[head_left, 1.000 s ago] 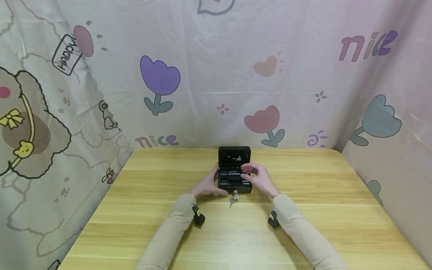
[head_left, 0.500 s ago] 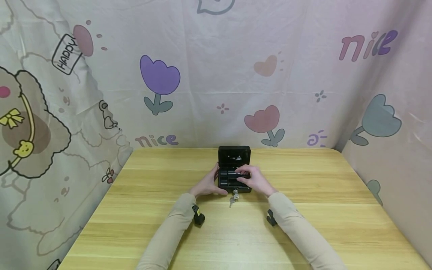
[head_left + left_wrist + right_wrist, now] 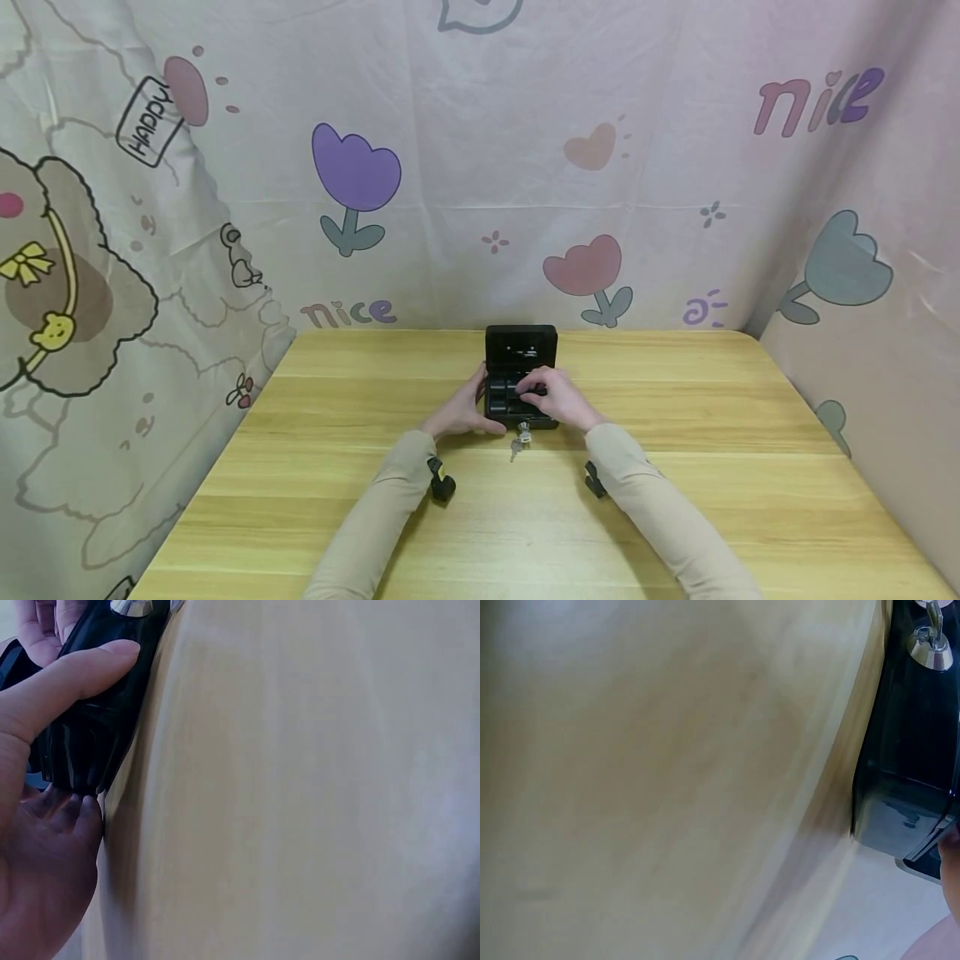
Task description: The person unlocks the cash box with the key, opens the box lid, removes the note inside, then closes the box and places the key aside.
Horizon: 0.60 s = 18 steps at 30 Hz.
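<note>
A small black cash box [image 3: 497, 402] stands near the back of the table with its lid [image 3: 521, 335] raised, showing a black compartmented tray inside. My left hand [image 3: 459, 412] holds its left end, the thumb [image 3: 90, 671] along the front wall and the fingers at the side. My right hand [image 3: 564, 402] reaches over the right part of the tray, thumb and fingertips bent close together at its middle. I cannot tell whether they pinch anything. From the silver lock [image 3: 931, 649] on the front hangs a bunch of keys [image 3: 521, 442].
The wooden table [image 3: 510, 525] extends to both sides and in front of the box. A printed cloth [image 3: 465, 150] hangs behind it and along the sides. Each sleeve carries a small black wrist camera [image 3: 442, 483].
My right hand has shifted left across the tray, from its right end to its middle, and its fingers have drawn closer together. The left hand and the box have stayed put.
</note>
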Tool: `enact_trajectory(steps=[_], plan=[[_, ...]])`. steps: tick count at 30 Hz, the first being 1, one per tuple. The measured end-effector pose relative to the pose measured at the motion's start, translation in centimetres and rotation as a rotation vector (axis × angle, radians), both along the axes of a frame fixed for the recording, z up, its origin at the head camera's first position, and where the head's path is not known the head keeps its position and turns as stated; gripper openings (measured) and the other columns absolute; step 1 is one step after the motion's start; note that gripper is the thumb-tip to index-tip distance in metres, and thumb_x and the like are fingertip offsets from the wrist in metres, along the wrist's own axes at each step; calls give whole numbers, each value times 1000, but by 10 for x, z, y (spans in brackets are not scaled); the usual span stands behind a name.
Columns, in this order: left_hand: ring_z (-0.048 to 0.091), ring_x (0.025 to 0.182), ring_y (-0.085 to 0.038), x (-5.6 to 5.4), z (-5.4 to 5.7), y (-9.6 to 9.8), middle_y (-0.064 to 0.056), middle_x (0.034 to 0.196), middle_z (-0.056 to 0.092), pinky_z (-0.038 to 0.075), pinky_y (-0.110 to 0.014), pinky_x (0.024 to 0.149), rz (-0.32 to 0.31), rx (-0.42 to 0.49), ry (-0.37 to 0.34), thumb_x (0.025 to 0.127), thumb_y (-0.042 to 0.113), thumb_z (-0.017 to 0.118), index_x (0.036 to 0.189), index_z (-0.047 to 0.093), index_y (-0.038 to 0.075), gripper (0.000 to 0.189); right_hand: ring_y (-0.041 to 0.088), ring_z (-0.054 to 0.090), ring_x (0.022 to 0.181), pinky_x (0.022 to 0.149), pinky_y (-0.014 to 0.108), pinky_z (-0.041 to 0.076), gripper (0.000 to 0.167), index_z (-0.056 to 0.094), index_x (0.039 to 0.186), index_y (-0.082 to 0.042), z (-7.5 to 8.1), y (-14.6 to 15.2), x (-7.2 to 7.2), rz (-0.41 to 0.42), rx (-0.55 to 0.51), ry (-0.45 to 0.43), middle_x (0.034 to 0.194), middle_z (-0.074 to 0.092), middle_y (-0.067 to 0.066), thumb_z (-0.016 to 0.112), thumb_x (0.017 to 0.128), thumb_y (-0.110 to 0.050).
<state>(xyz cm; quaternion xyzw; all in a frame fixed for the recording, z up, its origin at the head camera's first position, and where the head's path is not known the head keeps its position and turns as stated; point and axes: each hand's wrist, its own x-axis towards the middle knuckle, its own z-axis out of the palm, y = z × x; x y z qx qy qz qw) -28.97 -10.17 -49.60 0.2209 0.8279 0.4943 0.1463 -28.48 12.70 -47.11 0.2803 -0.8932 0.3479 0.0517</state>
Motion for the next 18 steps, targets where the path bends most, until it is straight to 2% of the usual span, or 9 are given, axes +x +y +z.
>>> enact_trajectory(steps=[3, 11, 18], plan=[[18, 156, -38, 0, 0, 0, -23, 169, 6, 22, -46, 128, 2, 4, -5, 74, 12, 89, 161, -5, 3, 128, 22, 67, 96, 91, 44, 57, 12, 78, 99, -8, 0, -1, -1, 18, 12, 11, 97, 75, 6, 74, 89, -4], [19, 155, -39, 0, 0, 0, -25, 169, 7, 22, -46, 128, 3, 1, 0, 74, 11, 89, 161, -5, 2, 128, 11, 60, 83, 78, 26, 54, 10, 77, 93, -9, -3, -1, -4, 55, 60, 68, 89, 71, 1, 76, 86, -3], [19, 156, -37, -1, 0, 0, -21, 170, 6, 23, -44, 128, -3, -13, 14, 74, 12, 89, 162, -5, 5, 129, 10, 58, 80, 72, 21, 51, 13, 76, 93, -7, -1, -4, -3, 51, 62, 41, 87, 70, 3, 75, 84, 3]])
